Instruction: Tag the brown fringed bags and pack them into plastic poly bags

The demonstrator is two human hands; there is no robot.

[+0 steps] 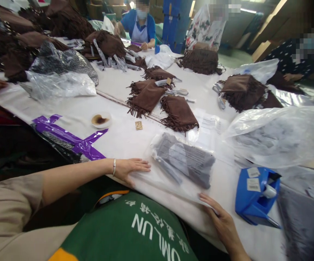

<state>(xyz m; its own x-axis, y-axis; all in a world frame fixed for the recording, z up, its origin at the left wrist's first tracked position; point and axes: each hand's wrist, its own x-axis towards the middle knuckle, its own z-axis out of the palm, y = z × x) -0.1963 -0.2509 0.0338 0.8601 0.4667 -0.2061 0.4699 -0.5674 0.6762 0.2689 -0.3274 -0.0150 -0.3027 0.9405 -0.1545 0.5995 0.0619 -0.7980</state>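
A clear plastic bag (185, 159) with a grey wrapped item inside lies on the table in front of me, its loose flap towards my body. My left hand (132, 169) rests flat on the flap's left end, fingers stretched out. At the other end, my right hand (217, 214) has the flap's edge between its fingers and thumb. Just beyond the bag are brown fringed pouches (180, 113) and a small tan tag (138, 125). A blue tape dispenser (257, 195) stands to the right of my right hand.
Purple tape (64, 134) runs along the table's left edge, near a small stained dish (100, 119). Crumpled clear plastic (64, 85) and piled brown pouches (102, 43) lie behind. A large plastic bag (279, 136) lies at right. Several other people are around the table.
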